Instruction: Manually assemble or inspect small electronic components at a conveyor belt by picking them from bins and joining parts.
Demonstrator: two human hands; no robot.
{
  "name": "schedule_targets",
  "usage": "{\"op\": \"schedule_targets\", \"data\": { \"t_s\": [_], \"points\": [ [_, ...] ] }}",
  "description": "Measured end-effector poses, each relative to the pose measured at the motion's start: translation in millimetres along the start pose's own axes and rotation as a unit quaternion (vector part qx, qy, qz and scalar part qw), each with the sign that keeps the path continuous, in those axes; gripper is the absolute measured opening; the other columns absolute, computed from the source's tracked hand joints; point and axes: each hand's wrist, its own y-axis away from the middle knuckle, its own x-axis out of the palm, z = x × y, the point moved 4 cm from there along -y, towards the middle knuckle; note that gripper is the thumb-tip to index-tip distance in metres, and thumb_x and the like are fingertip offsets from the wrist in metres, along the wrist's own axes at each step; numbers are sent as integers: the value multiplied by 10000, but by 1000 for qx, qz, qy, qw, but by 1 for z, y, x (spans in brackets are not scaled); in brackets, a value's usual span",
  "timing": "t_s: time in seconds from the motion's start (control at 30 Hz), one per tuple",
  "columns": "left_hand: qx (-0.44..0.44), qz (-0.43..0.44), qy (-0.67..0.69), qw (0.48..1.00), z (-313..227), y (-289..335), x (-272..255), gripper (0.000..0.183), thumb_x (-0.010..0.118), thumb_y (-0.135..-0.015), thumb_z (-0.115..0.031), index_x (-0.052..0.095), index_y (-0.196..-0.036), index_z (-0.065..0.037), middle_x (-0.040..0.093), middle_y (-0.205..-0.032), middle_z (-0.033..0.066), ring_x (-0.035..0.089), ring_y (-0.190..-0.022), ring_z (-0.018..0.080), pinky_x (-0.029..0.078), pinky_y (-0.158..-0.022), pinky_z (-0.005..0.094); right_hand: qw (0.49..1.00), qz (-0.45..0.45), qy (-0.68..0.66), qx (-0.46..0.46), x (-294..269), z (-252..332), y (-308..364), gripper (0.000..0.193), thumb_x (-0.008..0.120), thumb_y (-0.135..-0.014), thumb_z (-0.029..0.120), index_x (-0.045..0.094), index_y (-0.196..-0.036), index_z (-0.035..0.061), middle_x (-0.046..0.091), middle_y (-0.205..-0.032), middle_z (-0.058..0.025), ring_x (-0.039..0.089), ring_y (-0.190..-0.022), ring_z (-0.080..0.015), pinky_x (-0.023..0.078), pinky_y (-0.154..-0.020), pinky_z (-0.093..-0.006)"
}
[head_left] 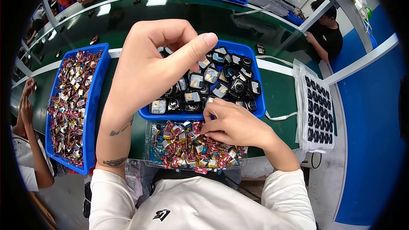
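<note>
My left hand (159, 57) is raised large over the left part of a blue tray (260, 98) of black watch cases (211, 75). Its fingers curl in beneath the outstretched thumb, and whatever they hold is hidden behind the hand. Lower down, my right hand (234, 123) reaches over a clear plastic tray (148, 145) heaped with small red circuit boards (201, 170) and silvery battery cells with yellow tape. Thumb and forefinger come together at the heap, beside a red board (197, 127); whether they grip it cannot be made out.
A long blue tray (90, 145) of similar boards stands at left. White sheets with rows of black round parts (315, 110) lie at right. Beyond runs a green conveyor belt (170, 12) with scattered parts. Other people sit left, across and at right (326, 34). White metal posts rise at right.
</note>
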Motion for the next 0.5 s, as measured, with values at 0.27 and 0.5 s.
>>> {"op": "schedule_targets", "data": {
  "t_s": [0.27, 0.5],
  "points": [
    [14, -10, -1, 1000, -1, 1, 1, 297, 660, -850, -192, 590, -647, 13, 548, -551, -8, 499, -540, 24, 375, -495, 185, 998, 9, -14, -55, 4, 6, -11, 159, 677, -710, 67, 683, -863, 112, 544, -922, -32, 515, -910, -221, 437, -778, -354],
    [24, -7, 1, 1000, -3, -1, 0, 264, 658, -845, -162, 600, -660, 17, 550, -556, -5, 479, -536, 25, 365, -489, 191, 899, -106, -424, 25, -14, -14, -10, 73, 624, -844, 22, 605, -896, -25, 646, -944, -126, 638, -890, -187, 514, -769, -286]
  ]
}}
